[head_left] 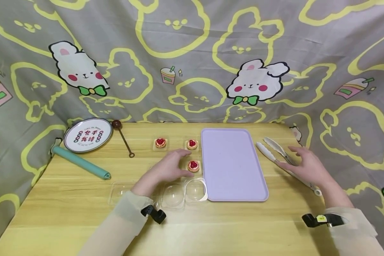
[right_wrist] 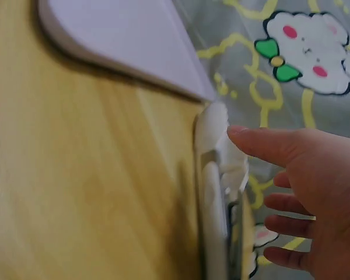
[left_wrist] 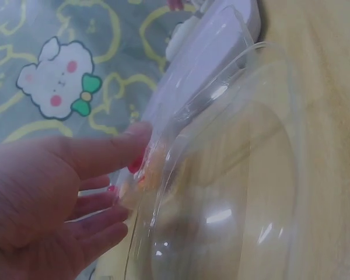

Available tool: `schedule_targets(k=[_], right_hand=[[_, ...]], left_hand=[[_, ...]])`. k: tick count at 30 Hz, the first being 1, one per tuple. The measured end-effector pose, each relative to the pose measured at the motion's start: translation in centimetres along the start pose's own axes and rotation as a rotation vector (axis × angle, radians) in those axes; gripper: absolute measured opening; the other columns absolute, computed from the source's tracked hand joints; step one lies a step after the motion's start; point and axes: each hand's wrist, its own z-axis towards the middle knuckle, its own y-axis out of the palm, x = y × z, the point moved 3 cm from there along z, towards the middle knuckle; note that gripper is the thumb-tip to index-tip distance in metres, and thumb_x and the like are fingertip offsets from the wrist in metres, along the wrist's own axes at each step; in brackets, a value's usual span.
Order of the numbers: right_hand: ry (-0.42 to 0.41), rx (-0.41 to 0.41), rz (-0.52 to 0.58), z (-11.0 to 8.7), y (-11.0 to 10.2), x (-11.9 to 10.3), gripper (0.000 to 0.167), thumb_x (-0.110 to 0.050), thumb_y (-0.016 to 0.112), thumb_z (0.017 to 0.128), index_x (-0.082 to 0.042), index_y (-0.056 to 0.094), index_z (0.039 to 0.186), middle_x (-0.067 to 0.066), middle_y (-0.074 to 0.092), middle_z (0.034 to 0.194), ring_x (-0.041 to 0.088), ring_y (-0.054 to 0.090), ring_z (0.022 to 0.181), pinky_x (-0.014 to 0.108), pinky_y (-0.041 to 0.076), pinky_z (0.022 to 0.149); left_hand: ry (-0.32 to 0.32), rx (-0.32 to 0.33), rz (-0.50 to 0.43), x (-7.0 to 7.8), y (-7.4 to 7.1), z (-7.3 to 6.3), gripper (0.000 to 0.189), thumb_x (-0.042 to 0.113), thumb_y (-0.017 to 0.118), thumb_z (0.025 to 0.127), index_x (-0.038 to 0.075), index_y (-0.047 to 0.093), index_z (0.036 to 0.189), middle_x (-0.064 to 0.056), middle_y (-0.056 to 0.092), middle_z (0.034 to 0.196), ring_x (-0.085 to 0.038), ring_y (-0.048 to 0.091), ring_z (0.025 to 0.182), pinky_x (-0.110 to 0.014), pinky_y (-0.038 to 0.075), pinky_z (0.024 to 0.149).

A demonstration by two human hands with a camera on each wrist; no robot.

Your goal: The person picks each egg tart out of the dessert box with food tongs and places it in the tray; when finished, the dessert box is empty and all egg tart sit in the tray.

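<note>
My left hand (head_left: 171, 166) reaches over a clear plastic clamshell box (head_left: 173, 195), its thumb and fingers apart beside the nearest berry tart (head_left: 193, 166). In the left wrist view the tart (left_wrist: 154, 166) shows behind the box's clear domed lid; whether the hand touches it I cannot tell. Two more red-topped tarts, one at the left (head_left: 160, 143) and one at the right (head_left: 192, 144), sit farther back. My right hand (head_left: 308, 167) hovers with spread fingers at the white-tipped tongs (right_wrist: 213, 175), which lie with arms apart; contact is unclear.
A lilac tray (head_left: 233, 163) lies between the hands. On the left are a round plate (head_left: 89, 144) leaning near the curtain, a brown long-handled spoon (head_left: 124, 138) and a teal rolling pin (head_left: 81, 162). A patterned curtain (head_left: 192, 64) borders the wooden table (head_left: 211, 227).
</note>
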Motion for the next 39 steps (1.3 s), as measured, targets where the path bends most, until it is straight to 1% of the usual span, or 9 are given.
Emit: schedule_targets(k=[9,12,17,21,24,27,30,34,39], right_hand=[[0.027,0.02,0.026,-0.2,2.0,2.6,0.093,-0.044,0.083,0.092,0.017,0.042,0.149,0.041,0.053,0.138,0.057,0.052,0.124,0.069,0.044,0.097],[0.04,0.04,0.03,-0.1,2.7,2.8,0.085,-0.044,0.084,0.091,0.015,0.051,0.143,0.036,0.059,0.125,0.05,0.059,0.111,0.062,0.049,0.09],[0.05,0.114,0.017,-0.2,3.4,3.2,0.066,-0.043,0.085,0.091,0.01,0.065,0.125,0.029,0.063,0.109,0.041,0.06,0.095,0.051,0.048,0.078],[0.05,0.15,0.012,-0.5,3.7,3.6,0.06,-0.044,0.084,0.091,0.009,0.069,0.116,0.026,0.064,0.105,0.038,0.061,0.091,0.047,0.048,0.075],[0.066,0.152,0.037,-0.8,3.7,3.7,0.063,-0.044,0.083,0.092,0.01,0.066,0.12,0.028,0.061,0.111,0.04,0.06,0.096,0.049,0.047,0.078],[0.087,0.138,0.078,-1.0,3.3,3.4,0.067,-0.046,0.08,0.095,0.011,0.06,0.125,0.03,0.06,0.115,0.043,0.059,0.1,0.05,0.046,0.081],[0.079,0.145,0.094,-1.0,2.5,2.6,0.062,-0.046,0.078,0.096,0.006,0.06,0.125,0.022,0.064,0.106,0.036,0.059,0.094,0.038,0.046,0.076],[0.017,0.173,0.09,-0.9,1.1,0.7,0.05,-0.043,0.079,0.096,-0.001,0.062,0.12,0.011,0.063,0.093,0.026,0.056,0.082,0.029,0.044,0.066],[-0.063,0.157,0.081,-0.4,0.2,-2.8,0.051,-0.041,0.08,0.095,-0.003,0.063,0.125,0.008,0.062,0.089,0.022,0.053,0.074,0.031,0.042,0.06]], left_hand=[[-0.01,-0.006,-0.002,0.1,0.4,0.4,0.08,0.026,0.094,0.081,-0.002,0.058,0.147,-0.017,0.057,0.151,-0.035,0.051,0.14,-0.048,0.035,0.121],[-0.029,-0.007,-0.011,0.1,0.3,0.3,0.08,0.025,0.095,0.081,-0.001,0.059,0.147,-0.016,0.06,0.147,-0.034,0.056,0.134,-0.048,0.04,0.118],[-0.068,-0.007,-0.024,0.1,0.2,0.3,0.08,0.026,0.095,0.08,0.002,0.059,0.148,-0.014,0.067,0.134,-0.031,0.061,0.123,-0.046,0.048,0.111],[-0.09,-0.003,-0.033,0.1,0.3,0.4,0.081,0.026,0.095,0.079,0.004,0.06,0.148,-0.015,0.067,0.132,-0.031,0.061,0.122,-0.047,0.048,0.11],[-0.097,-0.003,-0.041,0.1,0.3,0.4,0.08,0.026,0.095,0.079,0.005,0.061,0.148,-0.015,0.066,0.136,-0.032,0.061,0.126,-0.047,0.046,0.113],[-0.104,-0.004,-0.051,0.1,0.3,0.3,0.079,0.025,0.095,0.079,0.006,0.061,0.148,-0.015,0.064,0.142,-0.032,0.059,0.131,-0.047,0.043,0.116],[-0.109,-0.008,-0.06,0.0,0.3,0.3,0.079,0.024,0.095,0.08,0.007,0.061,0.149,-0.015,0.062,0.145,-0.032,0.058,0.134,-0.047,0.041,0.118],[-0.118,-0.014,-0.07,0.0,0.2,0.4,0.079,0.023,0.094,0.08,0.008,0.06,0.149,-0.014,0.061,0.148,-0.033,0.055,0.138,-0.047,0.038,0.12],[-0.121,-0.022,-0.073,-0.1,0.2,0.4,0.08,0.023,0.095,0.079,0.008,0.06,0.149,-0.013,0.059,0.15,-0.033,0.051,0.142,-0.048,0.035,0.121]])
